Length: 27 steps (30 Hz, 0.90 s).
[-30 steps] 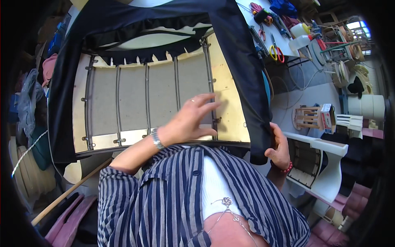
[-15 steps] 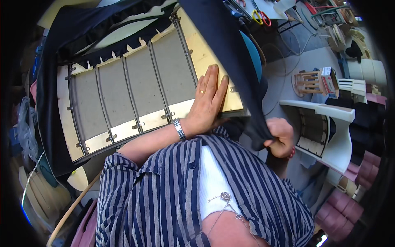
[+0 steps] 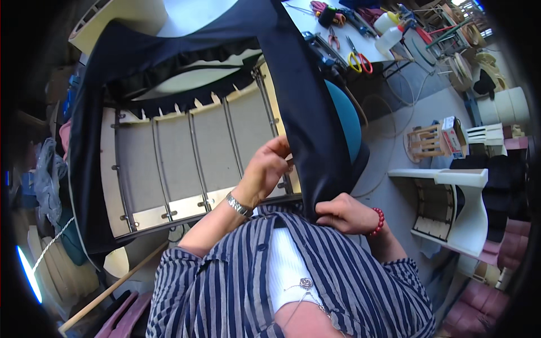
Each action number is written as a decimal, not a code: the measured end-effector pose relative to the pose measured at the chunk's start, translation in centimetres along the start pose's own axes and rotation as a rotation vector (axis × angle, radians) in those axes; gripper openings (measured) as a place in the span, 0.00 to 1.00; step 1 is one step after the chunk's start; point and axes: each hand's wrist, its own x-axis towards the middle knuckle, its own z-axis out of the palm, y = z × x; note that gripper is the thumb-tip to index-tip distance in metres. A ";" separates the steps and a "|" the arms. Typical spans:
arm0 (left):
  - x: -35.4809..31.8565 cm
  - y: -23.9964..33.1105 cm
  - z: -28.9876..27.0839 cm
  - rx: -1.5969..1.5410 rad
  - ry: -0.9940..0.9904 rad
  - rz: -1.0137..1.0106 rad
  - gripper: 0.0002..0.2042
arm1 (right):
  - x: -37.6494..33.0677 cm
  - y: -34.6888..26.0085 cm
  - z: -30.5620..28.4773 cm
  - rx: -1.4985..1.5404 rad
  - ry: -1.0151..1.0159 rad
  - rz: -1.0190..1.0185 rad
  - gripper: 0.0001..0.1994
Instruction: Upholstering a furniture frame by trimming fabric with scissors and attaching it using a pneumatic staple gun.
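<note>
In front of me stands a chair frame of pale wood with dark metal springs running across a grey backing. Black upholstery fabric is draped over its sides and far end, with a notched edge at the far inner side. My left hand is at the frame's right rail, its fingertips partly hidden behind the fabric's inner edge. Whether those fingers grip the fabric is hidden. At the near right corner my right hand is closed on the fabric's lower edge, close to my shirt.
Scissors, pliers and a spray bottle lie on a table at the far right. A white foam-covered chair frame stands on the floor to the right, beyond it stacked pink pieces. A wooden stick leans at left.
My right hand has drawn the fabric inward and left, so it now covers the right rail. My left hand has lifted from flat on the rail, its fingers now bent at the fabric's edge.
</note>
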 end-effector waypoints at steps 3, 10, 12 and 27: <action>3.6 2.9 2.1 -0.293 0.099 -0.017 0.16 | 0.1 -0.2 0.0 0.016 0.011 -0.057 0.07; 9.5 4.9 2.4 0.087 0.362 0.223 0.15 | -0.2 0.2 -4.5 0.174 -0.278 0.027 0.05; 9.1 3.4 1.0 0.086 0.420 0.164 0.13 | -0.4 -0.8 -10.5 0.206 -0.583 0.089 0.06; 6.6 1.1 1.2 -0.002 0.427 0.204 0.09 | 42.3 10.8 -32.6 -0.026 0.588 0.426 0.36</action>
